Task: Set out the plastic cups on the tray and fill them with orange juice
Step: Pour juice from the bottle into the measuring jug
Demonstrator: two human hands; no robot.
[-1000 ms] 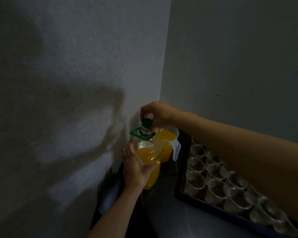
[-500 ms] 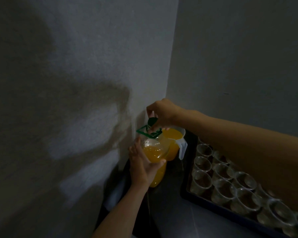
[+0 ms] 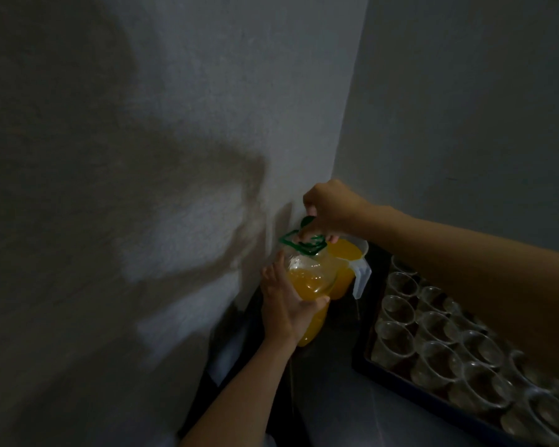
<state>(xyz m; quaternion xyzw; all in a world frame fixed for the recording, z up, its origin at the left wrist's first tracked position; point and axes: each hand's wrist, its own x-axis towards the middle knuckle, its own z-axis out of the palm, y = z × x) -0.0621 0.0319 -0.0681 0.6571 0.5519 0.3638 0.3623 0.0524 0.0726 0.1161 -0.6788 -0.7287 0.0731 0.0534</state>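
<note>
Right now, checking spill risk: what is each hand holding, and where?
The left hand grips the juice bottle around its body; the right hand pinches its green cap.

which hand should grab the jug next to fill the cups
Right, probably: the right hand is at the green cap beside the jug, nearer the tray, while the left hand grips the bottle.

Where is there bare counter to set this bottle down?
Bare counter lies in front of the pitcher, between the bottle and the tray's rim. The tray is packed with cups; the corner behind the pitcher is tight.
</note>
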